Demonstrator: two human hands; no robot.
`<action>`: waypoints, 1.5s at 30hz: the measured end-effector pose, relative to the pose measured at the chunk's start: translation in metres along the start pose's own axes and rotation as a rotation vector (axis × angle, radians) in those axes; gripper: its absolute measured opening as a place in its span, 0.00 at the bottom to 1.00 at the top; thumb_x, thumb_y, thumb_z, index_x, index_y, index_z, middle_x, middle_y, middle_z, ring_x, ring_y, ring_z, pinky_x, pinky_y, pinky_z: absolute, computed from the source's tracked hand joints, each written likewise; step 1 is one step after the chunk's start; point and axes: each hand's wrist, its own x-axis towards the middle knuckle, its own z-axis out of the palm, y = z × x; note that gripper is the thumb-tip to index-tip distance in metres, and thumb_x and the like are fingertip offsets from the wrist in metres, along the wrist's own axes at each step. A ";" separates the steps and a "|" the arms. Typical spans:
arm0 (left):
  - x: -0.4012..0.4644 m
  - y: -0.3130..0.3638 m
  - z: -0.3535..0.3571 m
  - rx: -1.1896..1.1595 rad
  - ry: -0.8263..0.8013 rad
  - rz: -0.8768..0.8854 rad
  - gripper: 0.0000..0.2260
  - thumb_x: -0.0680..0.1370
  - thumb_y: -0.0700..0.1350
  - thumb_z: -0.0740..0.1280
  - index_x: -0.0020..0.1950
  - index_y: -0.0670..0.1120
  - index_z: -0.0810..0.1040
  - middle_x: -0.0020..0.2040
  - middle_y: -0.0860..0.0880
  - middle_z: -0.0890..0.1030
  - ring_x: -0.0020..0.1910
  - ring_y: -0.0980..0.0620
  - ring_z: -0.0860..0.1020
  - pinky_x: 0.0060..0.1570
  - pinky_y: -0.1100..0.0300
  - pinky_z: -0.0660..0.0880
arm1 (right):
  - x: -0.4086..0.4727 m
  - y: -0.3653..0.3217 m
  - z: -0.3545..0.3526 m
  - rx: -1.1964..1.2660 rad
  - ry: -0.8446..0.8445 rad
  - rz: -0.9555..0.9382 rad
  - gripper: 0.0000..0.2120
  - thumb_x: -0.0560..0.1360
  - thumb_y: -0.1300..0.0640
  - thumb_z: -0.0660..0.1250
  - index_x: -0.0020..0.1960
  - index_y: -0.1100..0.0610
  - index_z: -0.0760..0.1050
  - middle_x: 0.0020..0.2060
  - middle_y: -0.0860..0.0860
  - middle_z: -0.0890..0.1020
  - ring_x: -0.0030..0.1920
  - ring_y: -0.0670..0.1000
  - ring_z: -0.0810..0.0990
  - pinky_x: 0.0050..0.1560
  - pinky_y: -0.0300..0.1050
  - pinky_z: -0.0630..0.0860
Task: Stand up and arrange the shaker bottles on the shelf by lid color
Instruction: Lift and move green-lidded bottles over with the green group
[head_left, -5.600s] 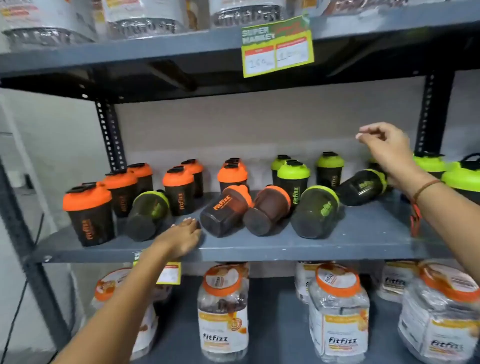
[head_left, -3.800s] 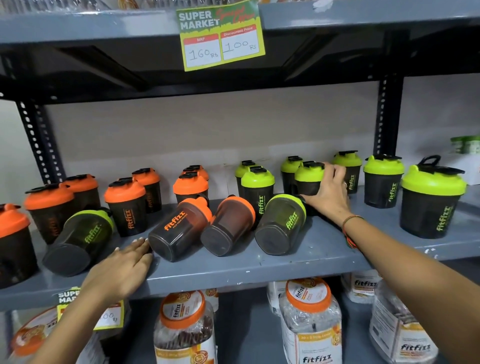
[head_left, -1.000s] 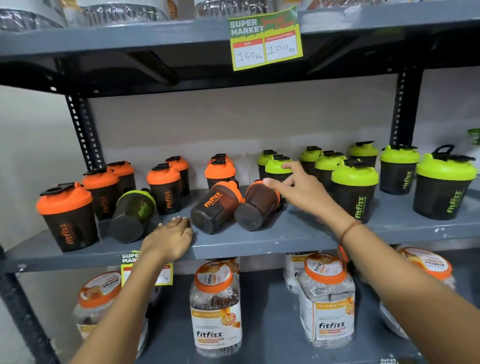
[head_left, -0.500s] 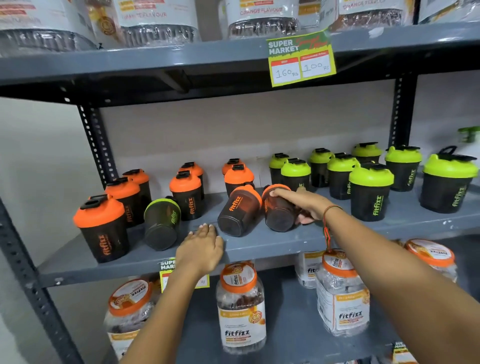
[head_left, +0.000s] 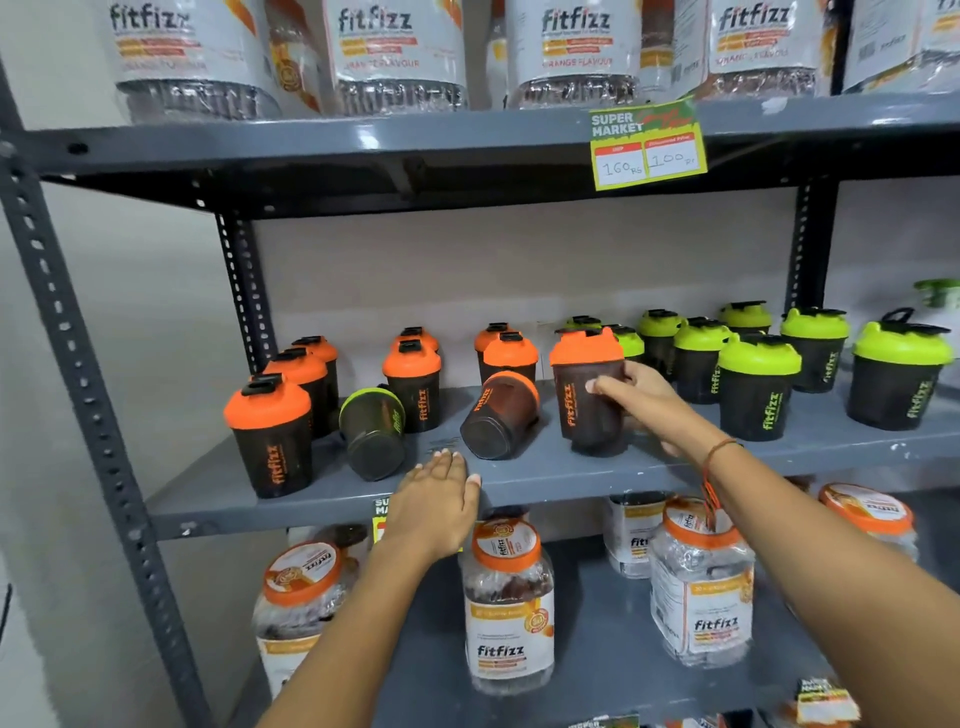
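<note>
Left hand: the left hand (head_left: 439, 501) lies flat on the front lip of the shelf (head_left: 545, 475), fingers spread and holding nothing. It looks like a brace; it is best kept there until the bottle is down.
Right hand: the right hand (head_left: 641, 397) wraps the dark body of an orange-lidded bottle (head_left: 587, 392), thumb on the near face and fingers round the far side. The bottle is upright with a slight tilt, its base at or just above the shelf; I cannot tell if it touches.
Step in hand: my judgement is that this bottle is being stood up. Set the base flat before letting go, then slide it toward 9 o'clock so it joins the orange group and clears the green one.
Lying orange bottle: just at 9 o'clock of the held one, a second orange bottle (head_left: 501, 415) lies on its side, base toward the viewer. It likely wants standing next; do not knock it while placing.
Stray green bottle: further toward 9 o'clock, a green-lidded bottle (head_left: 374, 431) lies on its side among the orange ones. It belongs across at 3 o'clock.
Orange group: upright orange-lidded bottles (head_left: 270, 431) fill the left half, toward the back wall.
Green group: upright green-lidded bottles (head_left: 758, 387) stand at 3 o'clock, close behind the right hand. The wrist could clip them on release.
</note>
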 end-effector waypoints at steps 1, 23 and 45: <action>-0.002 0.000 0.000 0.003 0.009 0.004 0.25 0.81 0.53 0.46 0.76 0.43 0.58 0.76 0.43 0.61 0.76 0.47 0.58 0.75 0.52 0.54 | -0.001 0.002 0.001 0.013 -0.014 -0.020 0.11 0.74 0.57 0.71 0.56 0.52 0.77 0.55 0.52 0.84 0.55 0.50 0.83 0.55 0.46 0.81; -0.007 -0.003 0.005 -0.005 0.065 0.013 0.25 0.81 0.55 0.45 0.76 0.46 0.57 0.77 0.46 0.61 0.76 0.49 0.58 0.75 0.54 0.52 | 0.008 0.024 -0.005 0.129 -0.260 0.019 0.34 0.65 0.59 0.67 0.71 0.47 0.68 0.65 0.49 0.78 0.68 0.55 0.74 0.68 0.57 0.70; -0.091 -0.085 -0.001 -0.097 0.584 0.092 0.14 0.81 0.48 0.54 0.56 0.47 0.78 0.53 0.50 0.81 0.54 0.50 0.76 0.58 0.55 0.71 | -0.024 -0.063 0.075 -0.521 0.400 -0.754 0.21 0.74 0.47 0.67 0.64 0.53 0.75 0.63 0.55 0.74 0.68 0.57 0.69 0.66 0.44 0.60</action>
